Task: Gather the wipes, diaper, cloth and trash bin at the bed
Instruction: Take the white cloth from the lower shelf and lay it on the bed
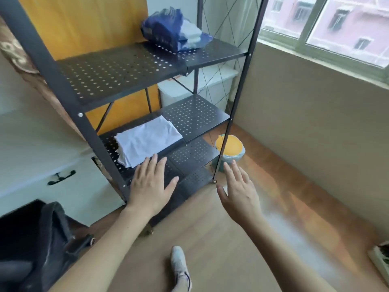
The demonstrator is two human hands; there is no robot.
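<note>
On the middle tier of the black perforated shelf rack [117, 66] lies the folded white cloth [147, 140], long axis running left-front to right-rear along the shelf. Left hand [150, 184] flat, fingers spread, empty — fingertips just short of the cloth's front edge, the nearer hand by a clear margin. Right hand [240, 192] also spread and empty, reaching toward the trash bin [230, 151], which stands on the floor just beyond the rack's right front post. Blue diaper pack [166, 28] sits on the top tier, rear right, well above both hands. Wipes not identifiable. Judgement: cloth goes to the left hand, bin to the right — nothing gathered yet.
</note>
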